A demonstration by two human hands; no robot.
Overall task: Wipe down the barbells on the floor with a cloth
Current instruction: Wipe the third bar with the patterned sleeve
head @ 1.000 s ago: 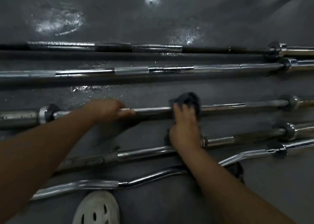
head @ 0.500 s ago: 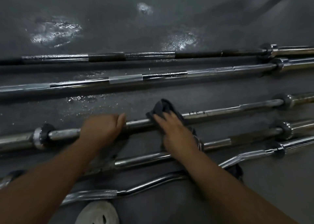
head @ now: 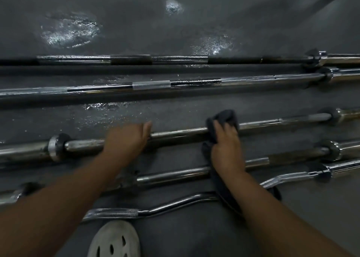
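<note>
— The cloth [head: 224,118] has slid right along the middle barbell [head: 179,135], away from the left hand [head: 126,139].
— The right hand [head: 226,149] grips it round the shaft; the left's fingers [head: 146,129] curl over the bar. Loosen those, and it could roll.

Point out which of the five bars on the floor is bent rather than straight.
The curl bar nearest the person, lowest in the view: it alone has a zigzag shaft.

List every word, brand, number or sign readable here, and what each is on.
None readable.
The wiped barbell and its collar show only bare metal.
The dark cloth and white perforated shoe show no lettering.
The picture is dim and blurred, so fine stamping would be lost.
</note>
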